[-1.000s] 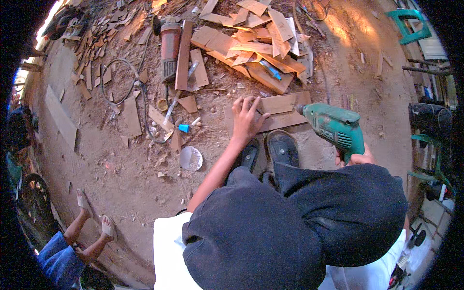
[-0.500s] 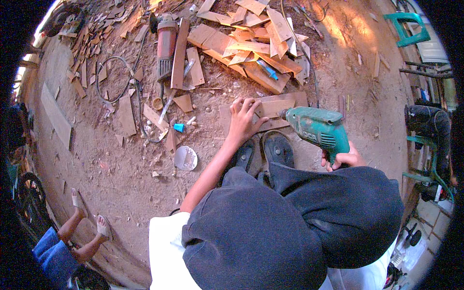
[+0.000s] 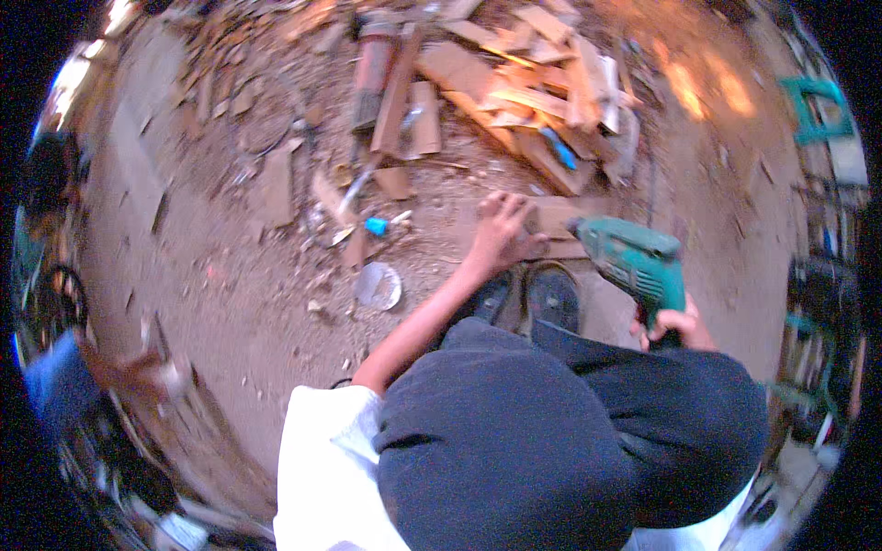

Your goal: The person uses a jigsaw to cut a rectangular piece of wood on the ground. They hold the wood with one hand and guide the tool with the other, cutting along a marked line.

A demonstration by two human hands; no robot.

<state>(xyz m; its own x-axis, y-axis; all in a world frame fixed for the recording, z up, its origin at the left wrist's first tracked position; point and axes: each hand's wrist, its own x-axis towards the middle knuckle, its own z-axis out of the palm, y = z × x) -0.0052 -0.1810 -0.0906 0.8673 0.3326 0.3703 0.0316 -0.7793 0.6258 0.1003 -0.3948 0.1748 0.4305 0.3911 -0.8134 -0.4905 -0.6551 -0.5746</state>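
Observation:
My left hand [image 3: 505, 228] presses down on a wooden board [image 3: 562, 213] that lies on the ground just in front of my sandals [image 3: 552, 298]. Its fingers curl over the wood, with the thumb toward the right. In my right hand [image 3: 675, 325] is a green power drill [image 3: 634, 253], held by its handle with the nose pointing left. The drill's front end is at the board, right of my left hand; blur hides whether a bit touches the wood.
Ahead lies a heap of wood offcuts [image 3: 542, 92] with a blue-tipped tool [image 3: 558, 149] on it. A red angle grinder [image 3: 372, 83] rests to its left. A blue cap [image 3: 376, 226] and a round disc [image 3: 378, 286] lie left of my hand. Another person's blue clothing [image 3: 57, 372] shows at far left.
The whole view has shifted, so the scene sits farther right and lower, and is blurred. Both hands keep about the same place relative to the board and drill.

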